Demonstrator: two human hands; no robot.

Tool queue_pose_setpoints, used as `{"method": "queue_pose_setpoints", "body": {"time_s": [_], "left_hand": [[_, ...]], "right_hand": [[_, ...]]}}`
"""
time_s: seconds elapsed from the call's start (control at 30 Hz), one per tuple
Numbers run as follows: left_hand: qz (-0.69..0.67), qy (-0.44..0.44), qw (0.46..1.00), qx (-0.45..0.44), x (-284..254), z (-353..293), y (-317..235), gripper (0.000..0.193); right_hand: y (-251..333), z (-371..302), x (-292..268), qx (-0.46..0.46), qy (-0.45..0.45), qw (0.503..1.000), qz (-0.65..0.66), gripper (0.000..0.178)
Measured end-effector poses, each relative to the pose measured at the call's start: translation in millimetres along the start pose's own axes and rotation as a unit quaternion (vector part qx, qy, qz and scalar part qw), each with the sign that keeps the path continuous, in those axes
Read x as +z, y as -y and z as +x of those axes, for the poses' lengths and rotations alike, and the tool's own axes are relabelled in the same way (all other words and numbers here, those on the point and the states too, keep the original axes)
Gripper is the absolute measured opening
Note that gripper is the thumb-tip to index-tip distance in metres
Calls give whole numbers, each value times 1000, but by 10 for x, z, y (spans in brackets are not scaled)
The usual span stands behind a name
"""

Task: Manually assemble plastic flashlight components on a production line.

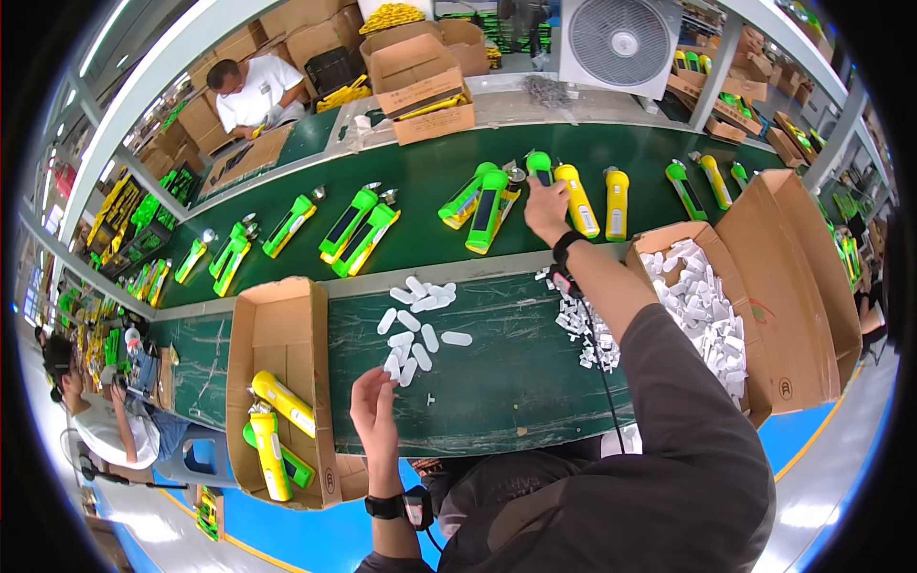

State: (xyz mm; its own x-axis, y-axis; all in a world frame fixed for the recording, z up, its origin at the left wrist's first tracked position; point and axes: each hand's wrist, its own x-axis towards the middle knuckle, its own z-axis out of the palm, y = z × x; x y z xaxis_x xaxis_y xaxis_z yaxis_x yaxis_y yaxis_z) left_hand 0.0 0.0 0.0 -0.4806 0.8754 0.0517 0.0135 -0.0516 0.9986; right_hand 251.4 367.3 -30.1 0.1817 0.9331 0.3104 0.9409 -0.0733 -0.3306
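Note:
My right hand point(547, 212) is stretched out over the green belt, its fingers closed round the lower part of a green flashlight point(539, 164). Beside it lie two yellow flashlights, the nearer one point(577, 202) close to my wrist. To its left is a group of green flashlights point(488, 208) with dark panels. My left hand point(373, 413) is raised at the worktable's front edge, fingers loosely apart and apparently holding nothing. Its fingertips are next to a loose pile of white oval plates point(402, 346); whether they touch one is unclear.
An open cardboard box point(279, 329) with several flashlights stands on the left. Another box point(759, 344) at the right holds white plastic parts point(695, 301). Small white pieces point(580, 329) are heaped beside it. More flashlights lie along the belt point(420, 172); a co-worker point(256, 95) sits beyond it.

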Motion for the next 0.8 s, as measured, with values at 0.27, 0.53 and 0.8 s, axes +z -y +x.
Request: {"method": "queue_pose_setpoints", "body": {"time_s": [0.27,0.53,0.8], "left_hand": [[19,-14,999,28,-128,30,14,24],[-23,12,999,21,81,53,-11,21],[-61,26,998,-16,123,53,36,21]], "right_hand": [[469,-517,-54,-7,-187,962,198,63],[1061,-646,-148,313,70,919,229,81],[974,-726,-75,260,84,910,311,65]]}}
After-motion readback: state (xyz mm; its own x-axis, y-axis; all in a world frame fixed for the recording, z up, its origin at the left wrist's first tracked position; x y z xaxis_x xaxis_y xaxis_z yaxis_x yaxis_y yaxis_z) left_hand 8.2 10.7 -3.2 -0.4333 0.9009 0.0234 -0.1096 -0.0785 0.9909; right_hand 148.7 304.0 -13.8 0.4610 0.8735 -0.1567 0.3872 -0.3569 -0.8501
